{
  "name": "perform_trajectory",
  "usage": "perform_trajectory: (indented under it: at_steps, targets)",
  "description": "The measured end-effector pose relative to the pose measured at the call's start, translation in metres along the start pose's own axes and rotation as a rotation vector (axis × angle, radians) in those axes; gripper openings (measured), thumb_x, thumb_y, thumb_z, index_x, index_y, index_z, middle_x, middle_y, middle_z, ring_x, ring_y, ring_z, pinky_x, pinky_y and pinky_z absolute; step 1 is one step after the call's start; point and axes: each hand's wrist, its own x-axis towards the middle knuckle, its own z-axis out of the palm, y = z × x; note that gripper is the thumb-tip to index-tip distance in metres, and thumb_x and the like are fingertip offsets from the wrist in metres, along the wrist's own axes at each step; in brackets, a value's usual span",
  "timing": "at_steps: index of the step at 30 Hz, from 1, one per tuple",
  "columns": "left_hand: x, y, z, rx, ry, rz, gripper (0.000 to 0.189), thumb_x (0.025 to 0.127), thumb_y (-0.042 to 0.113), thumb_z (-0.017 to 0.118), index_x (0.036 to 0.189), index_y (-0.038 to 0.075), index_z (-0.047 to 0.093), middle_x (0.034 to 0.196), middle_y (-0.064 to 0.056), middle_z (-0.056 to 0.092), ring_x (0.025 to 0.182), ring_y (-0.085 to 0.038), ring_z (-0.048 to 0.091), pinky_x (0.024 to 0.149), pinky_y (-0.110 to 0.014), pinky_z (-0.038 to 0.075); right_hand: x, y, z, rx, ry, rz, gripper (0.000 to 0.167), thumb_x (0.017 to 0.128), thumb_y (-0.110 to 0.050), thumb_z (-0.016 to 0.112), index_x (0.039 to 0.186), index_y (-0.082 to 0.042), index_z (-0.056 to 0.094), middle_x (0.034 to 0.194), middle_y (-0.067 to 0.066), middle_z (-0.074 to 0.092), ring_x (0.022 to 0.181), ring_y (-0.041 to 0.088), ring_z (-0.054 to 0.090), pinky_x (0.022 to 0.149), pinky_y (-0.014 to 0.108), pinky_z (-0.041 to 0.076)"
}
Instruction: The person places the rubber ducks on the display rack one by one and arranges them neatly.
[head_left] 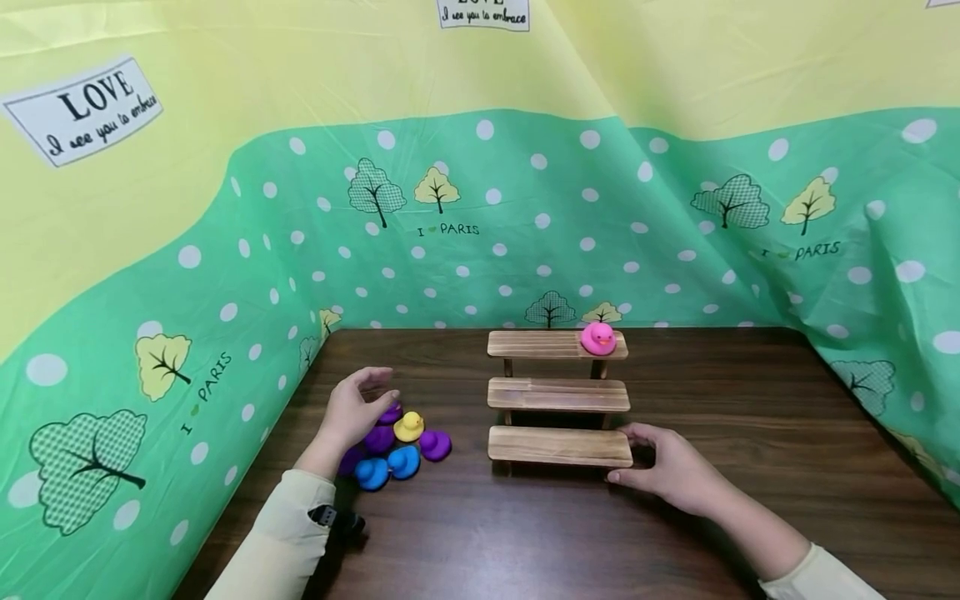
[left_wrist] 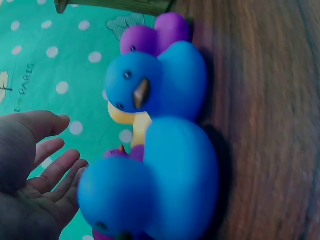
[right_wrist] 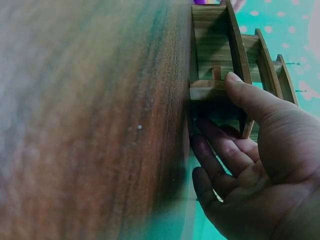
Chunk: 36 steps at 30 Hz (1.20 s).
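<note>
- The left hand [head_left: 349,417] hangs over the back of the duck cluster, its fingers spread and loosely bent, with the thumb apart; no duck is seen between them.
- Near it on the surface [head_left: 487,542] lie purple ducks [head_left: 435,446], two blue ducks [head_left: 404,462] and a yellow duck [head_left: 409,427], close together left of the wooden stand.
- The wooden stand [head_left: 558,447] has three steps. A pink duck [head_left: 597,339] sits near the right end of the top one.
- The right hand [head_left: 678,472] holds the right end of the lowest step, thumb at the front, curled fingers behind; how firmly, one cannot tell.
- The step in hand looks like reaching for a duck while the stand is steadied.
- The next move seems to call for the left fingers to close on one duck without nudging its neighbours, the right hand bracing lightly so that the pink duck does not slide.
</note>
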Motion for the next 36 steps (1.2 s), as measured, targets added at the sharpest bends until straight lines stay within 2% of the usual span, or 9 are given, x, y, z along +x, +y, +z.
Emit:
perform_trajectory:
  at_steps: [4, 9, 13, 19, 24, 30, 36]
  targets:
    - [-0.002, -0.006, -0.001, 0.051, 0.007, -0.039, 0.04, 0.092, 0.013, 0.082, 0.129, 0.004, 0.069, 0.127, -0.022, 0.07, 0.115, -0.038, 0.068, 0.101, -0.053, 0.055, 0.0, 0.0, 0.0, 0.002, -0.005, 0.007, 0.059, 0.082, -0.04, 0.091, 0.126, -0.008, 0.068, 0.115, -0.002, 0.074, 0.112, 0.02, 0.067, 0.092, 0.035, 0.055]
    - [-0.004, -0.016, 0.0, 0.148, -0.001, -0.061, 0.04, 0.092, 0.024, 0.084, 0.124, 0.003, 0.072, 0.12, -0.016, 0.074, 0.11, -0.035, 0.07, 0.096, -0.053, 0.056, 0.0, -0.001, -0.001, -0.002, -0.002, 0.01, 0.059, 0.083, -0.041, 0.091, 0.127, -0.009, 0.068, 0.115, -0.002, 0.074, 0.112, 0.02, 0.067, 0.093, 0.035, 0.055]
    - [-0.005, -0.022, 0.002, 0.171, -0.006, -0.085, 0.037, 0.091, 0.028, 0.085, 0.119, 0.006, 0.076, 0.113, -0.009, 0.076, 0.11, -0.031, 0.07, 0.098, -0.051, 0.055, 0.0, -0.001, -0.001, -0.005, -0.004, 0.006, 0.059, 0.083, -0.041, 0.09, 0.127, -0.009, 0.068, 0.116, -0.002, 0.074, 0.112, 0.02, 0.066, 0.093, 0.036, 0.055]
    - [-0.005, -0.023, 0.004, 0.192, -0.013, -0.11, 0.034, 0.087, 0.027, 0.088, 0.115, 0.01, 0.078, 0.113, -0.007, 0.076, 0.112, -0.032, 0.069, 0.1, -0.051, 0.053, 0.0, -0.001, 0.0, -0.006, 0.0, -0.004, 0.058, 0.082, -0.04, 0.091, 0.126, -0.01, 0.068, 0.114, -0.003, 0.074, 0.11, 0.017, 0.066, 0.091, 0.034, 0.055]
    - [-0.006, -0.022, 0.005, 0.252, -0.029, -0.139, 0.034, 0.086, 0.03, 0.09, 0.112, 0.013, 0.079, 0.113, -0.007, 0.076, 0.112, -0.032, 0.067, 0.099, -0.052, 0.053, 0.0, 0.0, 0.0, 0.0, 0.0, 0.004, 0.056, 0.082, -0.04, 0.091, 0.125, -0.011, 0.069, 0.113, -0.004, 0.074, 0.109, 0.015, 0.067, 0.09, 0.032, 0.055]
    - [-0.006, -0.018, 0.008, 0.313, -0.026, -0.123, 0.032, 0.085, 0.031, 0.091, 0.11, 0.014, 0.081, 0.115, -0.009, 0.075, 0.111, -0.033, 0.066, 0.098, -0.052, 0.052, 0.0, 0.002, -0.001, 0.005, -0.004, 0.0, 0.058, 0.083, -0.041, 0.091, 0.126, -0.01, 0.068, 0.114, -0.004, 0.074, 0.109, 0.017, 0.066, 0.09, 0.032, 0.055]
    - [-0.007, -0.016, 0.008, 0.326, -0.026, -0.113, 0.029, 0.085, 0.028, 0.091, 0.11, 0.017, 0.083, 0.109, -0.004, 0.071, 0.101, -0.028, 0.065, 0.09, -0.048, 0.053, 0.0, 0.003, -0.001, 0.0, -0.005, 0.012, 0.056, 0.082, -0.04, 0.091, 0.125, -0.012, 0.068, 0.111, -0.005, 0.074, 0.108, 0.016, 0.067, 0.089, 0.031, 0.055]
